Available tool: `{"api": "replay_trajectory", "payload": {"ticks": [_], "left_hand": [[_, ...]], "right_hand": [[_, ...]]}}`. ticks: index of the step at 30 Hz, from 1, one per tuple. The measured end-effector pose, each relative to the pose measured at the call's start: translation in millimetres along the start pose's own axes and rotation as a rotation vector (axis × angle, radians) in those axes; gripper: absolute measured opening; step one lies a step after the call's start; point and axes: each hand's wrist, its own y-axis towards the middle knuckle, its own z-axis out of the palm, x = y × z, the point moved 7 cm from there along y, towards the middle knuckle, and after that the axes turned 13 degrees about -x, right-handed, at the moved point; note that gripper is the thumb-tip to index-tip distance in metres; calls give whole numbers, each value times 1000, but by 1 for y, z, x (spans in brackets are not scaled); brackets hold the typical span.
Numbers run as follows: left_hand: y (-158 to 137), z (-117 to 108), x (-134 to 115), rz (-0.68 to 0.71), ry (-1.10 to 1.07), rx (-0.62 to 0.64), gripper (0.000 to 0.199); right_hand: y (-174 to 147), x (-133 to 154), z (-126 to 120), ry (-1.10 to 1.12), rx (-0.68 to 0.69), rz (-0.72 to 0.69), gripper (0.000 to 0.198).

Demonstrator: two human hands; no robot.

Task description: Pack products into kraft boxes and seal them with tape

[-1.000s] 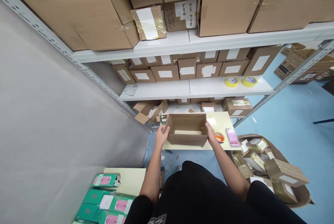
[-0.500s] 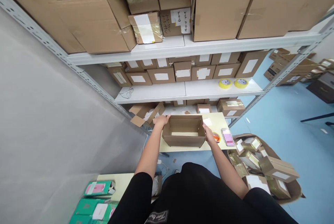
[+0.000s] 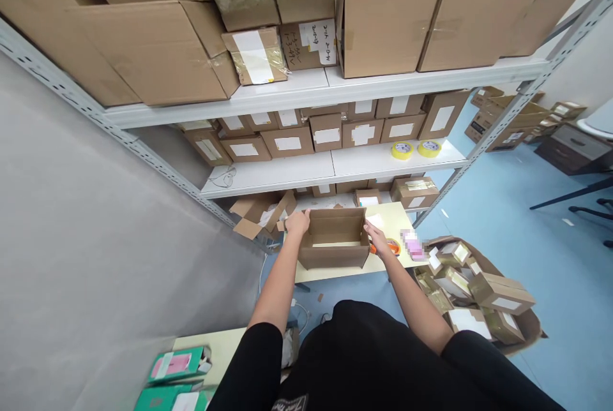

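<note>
A brown cardboard box (image 3: 334, 257) with its top open is held over the small pale-yellow table (image 3: 393, 214). My left hand (image 3: 297, 223) grips its left end, thumb at the upper rim. On the opposite end, my right hand (image 3: 377, 238) is closed round the right wall. Inside the box, a pale strip at the bottom matches the table's colour. Just right of my right hand lies an orange tape roll (image 3: 394, 246), with another bit of orange partly hidden by the fingers. A white paper (image 3: 375, 220) rests on the table behind that hand.
A metal shelf (image 3: 268, 171) full of cartons rises ahead, with two yellow tape rolls (image 3: 416, 149) on it. An open-flapped carton (image 3: 261, 213) is at left. Packed boxes fill a large container (image 3: 529, 328) at right. Green boxes (image 3: 175, 364) lie lower left, near the grey wall (image 3: 96, 239).
The head view has shifted slightly, so the shelf appears farther left. Both hands keep hold of the box, whose right end looks straighter, and more orange shows beside the right hand.
</note>
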Motion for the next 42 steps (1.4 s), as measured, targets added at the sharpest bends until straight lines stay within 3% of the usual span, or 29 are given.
{"api": "replay_trajectory", "payload": {"ticks": [7, 12, 16, 19, 23, 26, 30, 35, 42], "left_hand": [[2, 15, 14, 142, -140, 117, 68], [8, 16, 18, 56, -170, 148, 68], [6, 13, 11, 1, -234, 165, 73], [-9, 11, 21, -14, -469, 149, 81], [-52, 12, 48, 11, -842, 114, 100], [-87, 16, 60, 51, -970, 172, 99], [-108, 15, 57, 116, -944, 255, 100], [-105, 24, 43, 118, -705, 392, 101], [-93, 30, 45, 203, -600, 377, 79]], "right_hand": [[3, 4, -4, -57, 40, 74, 53], [12, 1, -8, -94, 71, 116, 59], [22, 5, -17, -55, 3, 81, 54], [22, 6, -22, -40, -37, 74, 53], [9, 0, -15, -65, -7, 116, 54], [-1, 2, -6, -66, -75, 26, 52], [-7, 9, 5, -66, -121, -76, 54], [-2, 13, 9, -107, 6, -24, 58], [2, 10, 14, -172, 121, 118, 63]]}}
